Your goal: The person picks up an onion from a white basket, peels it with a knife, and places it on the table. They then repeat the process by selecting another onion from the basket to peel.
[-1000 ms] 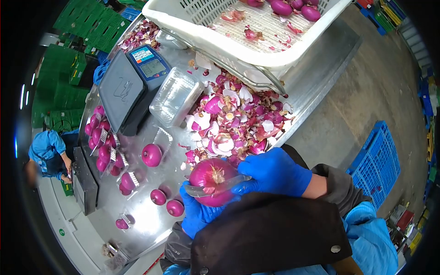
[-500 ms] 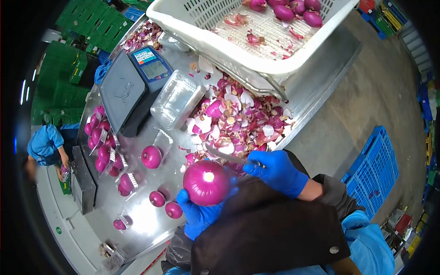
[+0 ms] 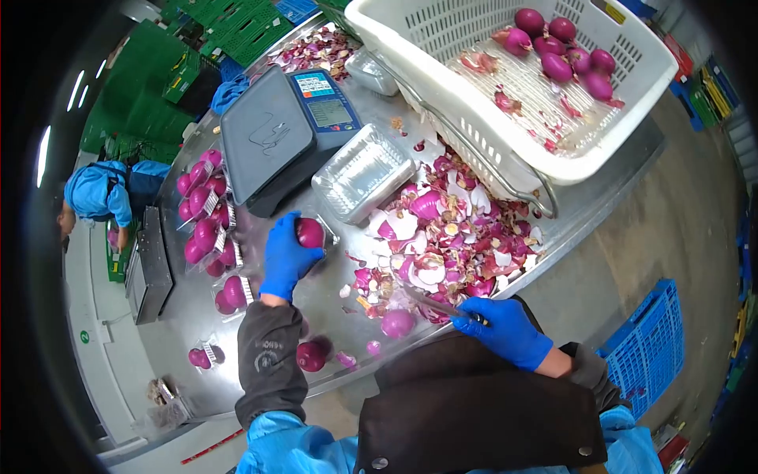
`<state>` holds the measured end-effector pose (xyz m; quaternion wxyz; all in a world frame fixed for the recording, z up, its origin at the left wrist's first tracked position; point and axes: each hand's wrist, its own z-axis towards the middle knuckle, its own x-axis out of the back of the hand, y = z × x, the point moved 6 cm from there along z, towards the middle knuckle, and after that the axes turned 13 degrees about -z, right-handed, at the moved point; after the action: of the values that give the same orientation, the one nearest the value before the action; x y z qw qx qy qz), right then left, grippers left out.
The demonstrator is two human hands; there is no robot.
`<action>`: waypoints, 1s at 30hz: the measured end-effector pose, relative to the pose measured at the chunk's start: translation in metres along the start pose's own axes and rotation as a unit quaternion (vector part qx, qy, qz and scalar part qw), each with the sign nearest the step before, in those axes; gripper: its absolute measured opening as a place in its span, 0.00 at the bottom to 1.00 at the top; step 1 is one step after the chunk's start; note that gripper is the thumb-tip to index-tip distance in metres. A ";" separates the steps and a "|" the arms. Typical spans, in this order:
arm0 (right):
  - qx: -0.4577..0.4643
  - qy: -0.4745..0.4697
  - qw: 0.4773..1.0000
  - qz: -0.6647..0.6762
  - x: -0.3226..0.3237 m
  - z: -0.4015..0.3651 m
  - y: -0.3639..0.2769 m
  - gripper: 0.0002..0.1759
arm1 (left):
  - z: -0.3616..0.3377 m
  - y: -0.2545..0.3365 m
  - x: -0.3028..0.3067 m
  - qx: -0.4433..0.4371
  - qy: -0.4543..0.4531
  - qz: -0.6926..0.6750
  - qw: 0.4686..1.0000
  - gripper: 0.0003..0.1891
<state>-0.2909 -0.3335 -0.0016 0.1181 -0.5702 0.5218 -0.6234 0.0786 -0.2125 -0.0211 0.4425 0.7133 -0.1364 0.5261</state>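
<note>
My left hand [image 3: 288,257], in a blue glove, reaches over the steel table with thumb and fingers around a purple onion [image 3: 309,233]. That onion sits at a small clear plastic tray, mostly hidden by the hand. In my blue-gloved right hand [image 3: 505,332] is a knife [image 3: 430,302], its blade pointing left over the onion peelings [image 3: 454,229]. Just below the blade, a peeled onion [image 3: 397,323] lies near the table's front edge. Another onion [image 3: 312,356] rests beside my left sleeve, which partly hides one more.
A digital scale [image 3: 276,134] and an empty clear tray [image 3: 363,174] stand beyond my hands. The white basket [image 3: 505,118] holds several onions. Packed onions [image 3: 207,209] line the left side. A blue pallet [image 3: 647,347] is at right; a co-worker [image 3: 99,189] bends at far left.
My left hand no longer holds the large onion near my body; it has moved forward to the onion at the small tray. My right hand still holds the knife. The view has shifted.
</note>
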 end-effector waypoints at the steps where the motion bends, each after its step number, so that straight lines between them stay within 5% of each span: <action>1: -0.011 -0.012 1.000 -0.002 0.000 0.001 0.000 0.19 | 0.005 -0.002 -0.004 -0.012 0.002 0.011 1.000 0.42; 6: -0.046 -0.055 0.997 -0.007 -0.004 0.004 0.005 0.18 | 0.010 -0.033 -0.023 0.027 -0.029 0.054 0.998 0.42; 8: -0.047 -0.039 0.998 -0.005 -0.004 0.004 0.006 0.18 | -0.001 -0.060 -0.004 0.021 0.088 -0.153 0.984 0.35; 12: -0.063 -0.045 0.997 -0.013 -0.007 0.009 0.007 0.17 | -0.054 -0.154 0.015 0.042 0.209 -0.171 0.962 0.30; 14: -0.049 -0.042 0.998 -0.008 -0.014 0.013 0.006 0.17 | -0.088 -0.181 -0.005 0.372 0.093 -0.301 0.873 0.23; 16: -0.040 -0.068 0.997 -0.012 -0.023 0.019 -0.002 0.16 | -0.104 -0.164 -0.024 0.454 0.029 -0.454 0.766 0.17; 22: 0.073 -0.031 0.994 0.072 -0.066 0.073 -0.051 0.26 | -0.104 -0.157 -0.044 0.425 0.040 -0.563 0.708 0.05; 24: 0.006 -0.100 0.970 0.220 -0.105 0.106 -0.064 0.36 | -0.112 -0.169 -0.047 0.408 0.072 -0.611 0.675 0.04; 27: -0.086 -0.094 0.968 0.217 -0.169 0.154 -0.058 0.41 | -0.129 -0.167 -0.037 0.356 0.119 -0.592 0.713 0.01; 30: -0.177 -0.077 0.942 0.275 -0.210 0.185 -0.059 0.38 | -0.142 -0.164 -0.023 0.303 0.133 -0.596 0.732 0.03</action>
<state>-0.0428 -0.2478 -0.1146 0.2225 -0.4625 0.7495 -0.4181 0.0880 -0.0151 -0.1130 0.4395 0.6674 0.5434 0.2571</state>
